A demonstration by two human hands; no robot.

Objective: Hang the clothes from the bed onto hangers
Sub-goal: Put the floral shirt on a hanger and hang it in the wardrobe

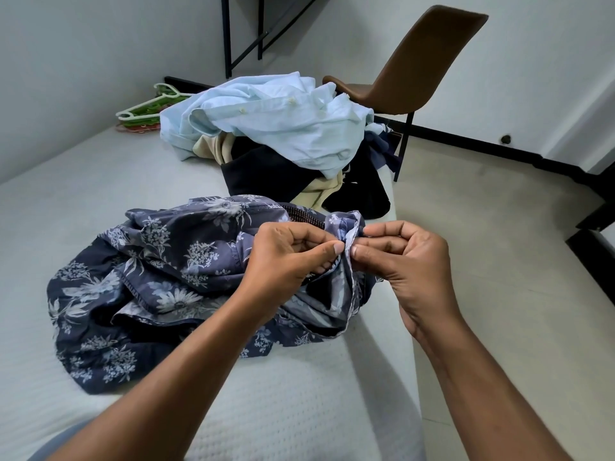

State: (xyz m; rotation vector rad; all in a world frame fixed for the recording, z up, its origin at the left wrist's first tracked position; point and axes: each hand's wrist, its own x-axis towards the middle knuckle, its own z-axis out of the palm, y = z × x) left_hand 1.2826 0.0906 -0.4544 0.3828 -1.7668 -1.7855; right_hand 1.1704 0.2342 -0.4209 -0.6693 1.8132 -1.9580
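A navy floral shirt [159,277] lies crumpled on the white bed [100,181], near its right edge. My left hand [286,261] and my right hand [409,257] both pinch the same lifted fold of that shirt's edge, fingertips almost touching. Behind it sits a pile of clothes with a light blue shirt [276,118] on top, and beige and black garments [266,171] under it. Several plastic hangers [146,109], white, green and reddish, lie at the far end of the bed by the wall.
A brown chair [416,64] on black legs stands on the floor past the bed's far right corner. A black metal frame [243,31] leans along the back wall. Pale floor [499,244] runs along the bed's right side.
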